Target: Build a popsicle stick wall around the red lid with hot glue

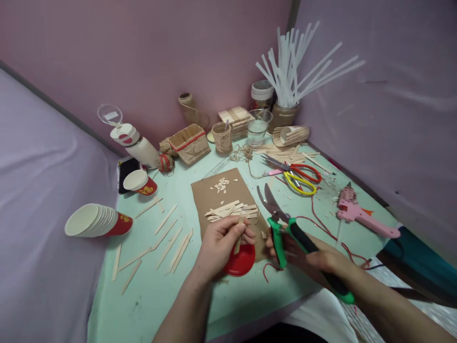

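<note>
Between thumb and fingers, my left hand (223,243) pinches a short flat wooden craft stick (238,244) above a red round lid (243,263). My right hand (310,255) grips green-and-black pruning shears (280,238), whose blades are apart and point away from me, to the right of the stick. Under and beyond my left hand lies a brown cardboard sheet (233,183). On it rest a heap of cut wooden sticks (226,211) and a small pile of pale chips (222,186).
Scissors (294,174) and a pink glue gun (364,216) lie at right, near red cord (323,228). Stacked paper cups (96,221), a white bottle (143,150) and loose sticks (167,245) are left. At back stand a water-filled plastic cup (257,131) and a pot of white strips (283,116).
</note>
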A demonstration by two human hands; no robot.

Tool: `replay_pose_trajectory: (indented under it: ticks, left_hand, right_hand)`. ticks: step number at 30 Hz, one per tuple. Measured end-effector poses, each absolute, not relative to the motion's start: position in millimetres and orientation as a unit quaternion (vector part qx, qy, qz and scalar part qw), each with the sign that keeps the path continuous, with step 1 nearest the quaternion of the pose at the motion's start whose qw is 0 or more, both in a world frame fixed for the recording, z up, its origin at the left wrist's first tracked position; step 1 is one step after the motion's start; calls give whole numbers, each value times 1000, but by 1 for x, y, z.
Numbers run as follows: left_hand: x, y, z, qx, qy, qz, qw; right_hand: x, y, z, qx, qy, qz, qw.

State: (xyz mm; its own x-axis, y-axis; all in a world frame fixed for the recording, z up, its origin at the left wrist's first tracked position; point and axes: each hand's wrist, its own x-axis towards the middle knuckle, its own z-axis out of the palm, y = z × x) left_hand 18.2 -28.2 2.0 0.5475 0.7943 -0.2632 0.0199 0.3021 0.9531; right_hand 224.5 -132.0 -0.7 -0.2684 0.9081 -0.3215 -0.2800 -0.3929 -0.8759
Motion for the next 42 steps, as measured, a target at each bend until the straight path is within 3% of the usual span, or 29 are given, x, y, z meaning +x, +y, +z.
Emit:
replay_pose_trajectory:
  ticks: [5, 12, 30, 38, 42]
  left_hand:
    - [19, -29, 5, 595, 370, 251, 668]
    - [21, -28, 12, 661, 327, 244, 630]
    - [20, -27, 9, 729, 260, 197, 602]
    - [32, -36, 11, 663, 272, 127, 686]
    - [38, -48, 6, 598, 299, 59, 741]
  right_hand:
    - [225, -135, 19, -582, -566, 503, 295]
    - [225, -134, 23, -594, -659, 409, 214]
    - [234, -142, 30, -591, -661, 437, 151]
    - [231, -151, 37, -594, -625, 492, 119]
    - [233, -170, 34, -585, -579, 543, 167]
